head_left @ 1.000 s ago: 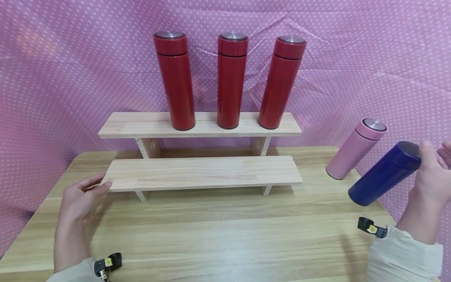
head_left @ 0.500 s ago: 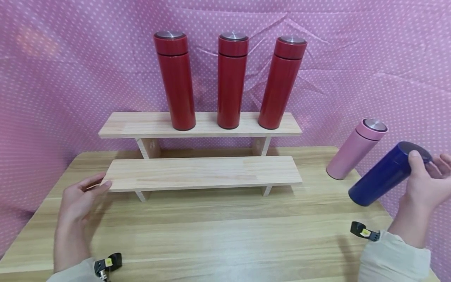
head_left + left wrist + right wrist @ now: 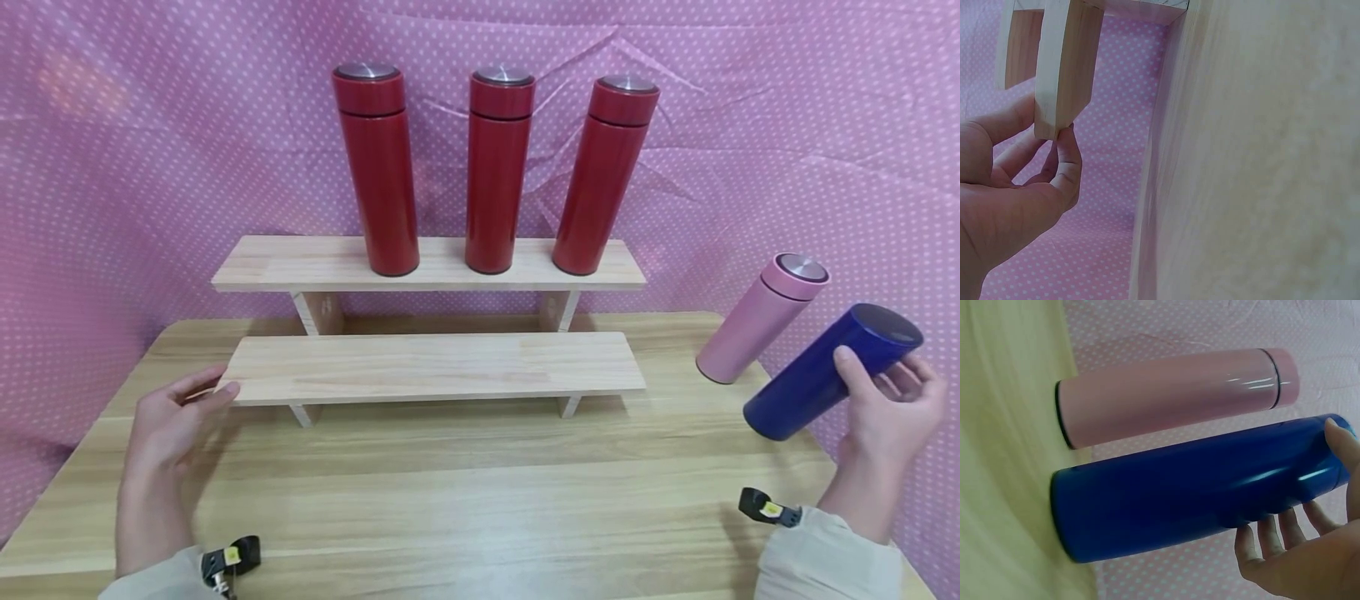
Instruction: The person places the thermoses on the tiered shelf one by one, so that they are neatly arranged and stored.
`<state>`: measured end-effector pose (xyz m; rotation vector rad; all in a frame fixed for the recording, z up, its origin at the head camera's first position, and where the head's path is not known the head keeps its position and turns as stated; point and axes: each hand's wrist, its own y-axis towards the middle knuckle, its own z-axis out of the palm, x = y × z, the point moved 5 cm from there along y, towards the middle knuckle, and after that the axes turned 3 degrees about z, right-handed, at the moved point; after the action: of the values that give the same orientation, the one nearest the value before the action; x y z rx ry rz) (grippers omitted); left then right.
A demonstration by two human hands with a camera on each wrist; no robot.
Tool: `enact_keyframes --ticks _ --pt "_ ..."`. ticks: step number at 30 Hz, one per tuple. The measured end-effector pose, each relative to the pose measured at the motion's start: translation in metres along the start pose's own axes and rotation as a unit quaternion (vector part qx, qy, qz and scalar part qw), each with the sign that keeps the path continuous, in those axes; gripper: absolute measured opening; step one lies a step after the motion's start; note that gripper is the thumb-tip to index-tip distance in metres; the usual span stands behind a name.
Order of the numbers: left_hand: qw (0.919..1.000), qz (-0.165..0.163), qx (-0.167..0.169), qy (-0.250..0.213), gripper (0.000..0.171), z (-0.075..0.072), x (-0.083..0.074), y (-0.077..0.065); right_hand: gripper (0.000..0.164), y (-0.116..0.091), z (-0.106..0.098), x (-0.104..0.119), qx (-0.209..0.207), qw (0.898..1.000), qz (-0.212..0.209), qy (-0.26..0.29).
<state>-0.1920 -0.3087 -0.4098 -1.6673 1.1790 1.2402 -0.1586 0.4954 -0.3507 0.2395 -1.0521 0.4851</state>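
Note:
My left hand (image 3: 167,429) pinches the left end of the lower step of a two-step wooden stand (image 3: 435,367). In the left wrist view, thumb and fingertips meet either side of that board's end (image 3: 1063,75). On the right, my right hand (image 3: 885,417) holds a dark blue thermos flask (image 3: 806,379) near its lid. Its thumb lies on the near side, and the other fingertips meet the opposite side in the right wrist view. The blue flask's base is at the table. Close beside it stands a pink thermos flask (image 3: 757,325) with a silver-topped lid.
Three red thermos flasks, a left one (image 3: 382,187), a middle one (image 3: 497,187) and a right one (image 3: 603,187), stand on the upper step (image 3: 300,262). A pink dotted cloth (image 3: 225,125) hangs behind the wooden table (image 3: 480,500).
My right hand has moved left and down from beside the blue flask's lid to grip its upper body. The flask stays in place, and my left hand has kept its hold.

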Motion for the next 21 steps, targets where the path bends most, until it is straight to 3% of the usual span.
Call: enact_keyframes --ticks 4,9,14,21 --pt "1.0000 -0.001 0.000 -0.003 0.062 0.000 0.001 0.000 0.068 0.001 -0.005 -0.010 0.004 0.999 0.026 -0.045" --pt "0.9999 -0.010 -0.005 -0.009 0.063 -0.001 0.002 0.000 0.070 0.003 -0.009 -0.024 0.037 0.993 0.056 -0.099" --pt "0.9999 -0.011 -0.005 0.002 0.064 -0.001 0.003 -0.001 0.064 0.007 -0.015 -0.037 0.096 0.988 0.096 -0.072" --pt "0.9997 -0.010 -0.007 0.023 0.067 0.000 0.004 -0.002 0.057 0.013 -0.026 -0.054 0.188 0.971 0.132 -0.065"
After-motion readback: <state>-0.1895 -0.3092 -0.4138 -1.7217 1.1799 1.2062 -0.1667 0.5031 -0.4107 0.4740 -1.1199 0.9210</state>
